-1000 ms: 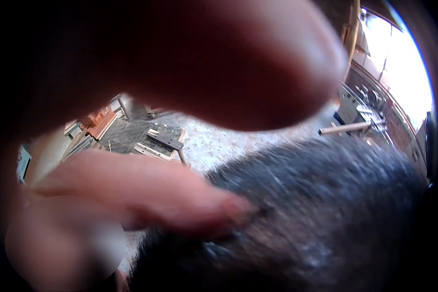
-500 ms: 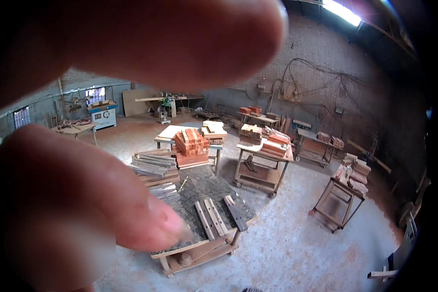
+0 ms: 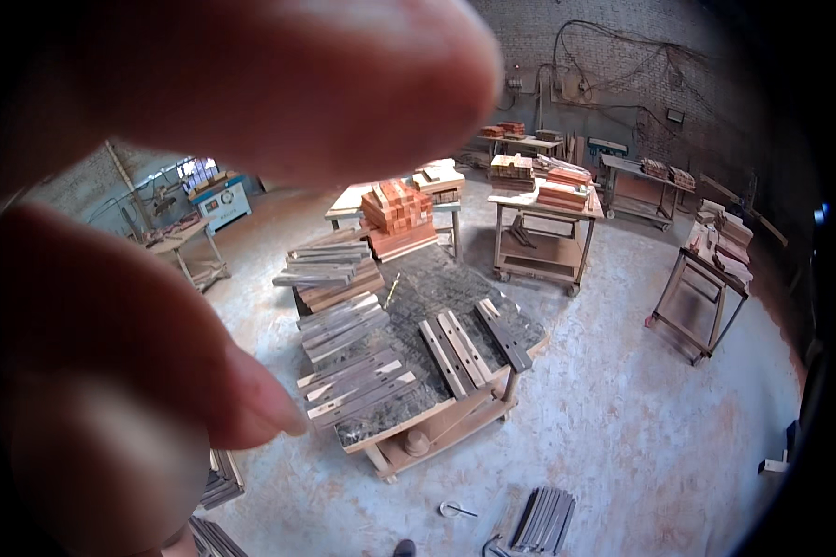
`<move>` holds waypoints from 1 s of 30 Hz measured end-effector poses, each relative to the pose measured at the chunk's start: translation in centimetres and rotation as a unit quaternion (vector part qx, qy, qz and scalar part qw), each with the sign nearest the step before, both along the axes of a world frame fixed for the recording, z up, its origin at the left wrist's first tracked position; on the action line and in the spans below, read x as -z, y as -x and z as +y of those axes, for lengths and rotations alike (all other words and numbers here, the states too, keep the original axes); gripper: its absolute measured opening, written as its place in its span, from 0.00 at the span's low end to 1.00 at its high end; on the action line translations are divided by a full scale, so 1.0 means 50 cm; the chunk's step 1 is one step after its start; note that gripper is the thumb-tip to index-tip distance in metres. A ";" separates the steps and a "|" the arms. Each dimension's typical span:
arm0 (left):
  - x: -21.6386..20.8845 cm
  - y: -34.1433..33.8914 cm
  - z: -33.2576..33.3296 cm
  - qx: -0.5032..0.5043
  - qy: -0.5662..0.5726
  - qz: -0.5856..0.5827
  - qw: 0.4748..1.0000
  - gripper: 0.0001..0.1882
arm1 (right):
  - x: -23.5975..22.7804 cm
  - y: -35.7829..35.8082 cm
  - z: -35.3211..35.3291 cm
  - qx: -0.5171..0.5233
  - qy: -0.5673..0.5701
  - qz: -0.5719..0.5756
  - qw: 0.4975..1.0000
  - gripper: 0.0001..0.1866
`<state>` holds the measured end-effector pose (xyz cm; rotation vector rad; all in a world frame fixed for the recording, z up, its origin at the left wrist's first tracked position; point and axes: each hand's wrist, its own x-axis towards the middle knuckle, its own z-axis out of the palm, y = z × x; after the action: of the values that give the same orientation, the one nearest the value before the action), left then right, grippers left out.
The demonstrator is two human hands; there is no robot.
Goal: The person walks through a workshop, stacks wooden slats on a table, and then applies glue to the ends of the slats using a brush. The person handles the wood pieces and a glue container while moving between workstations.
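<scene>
My left hand looms very close at the left side of the head view, blurred and large. One finger stretches across the top and another points down to the right, with a wide gap between them. Nothing shows in the fingers. My right hand is out of sight. Through and beyond the gap stands a low workbench with a dark, worn top. Dark and pale wooden strips with holes lie at its right. More strips are laid out at its left, partly beside my lower fingertip.
Stacked reddish wood blocks stand behind the bench. Wheeled carts with wood are farther back and at right. A bundle of dark strips and a small round dish rest on the floor. A blue-white machine stands far left.
The view has tipped downward, so the bench and carts sit higher and farther right, and the floor bundle and dish have appeared. My left hand's fingers remain apart, slightly farther left.
</scene>
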<state>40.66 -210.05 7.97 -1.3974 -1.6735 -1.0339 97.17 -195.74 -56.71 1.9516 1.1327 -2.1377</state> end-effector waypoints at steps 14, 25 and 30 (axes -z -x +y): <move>0.015 0.142 0.047 0.072 -0.038 0.064 0.995 0.34 | -0.007 0.166 -0.012 0.028 0.009 -0.031 0.999 0.25; 0.698 0.711 -0.018 -0.061 0.170 -0.462 0.868 0.27 | -0.095 0.604 -0.146 0.091 0.007 -0.032 0.995 0.27; 1.024 0.671 -0.179 -0.155 0.140 -0.870 0.446 0.20 | -0.166 0.786 -0.172 0.076 -0.010 -0.038 0.996 0.25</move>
<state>7.10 -219.00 -43.22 0.6940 -3.2606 -2.2207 57.88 -204.34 -48.42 2.1724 1.0279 -2.1092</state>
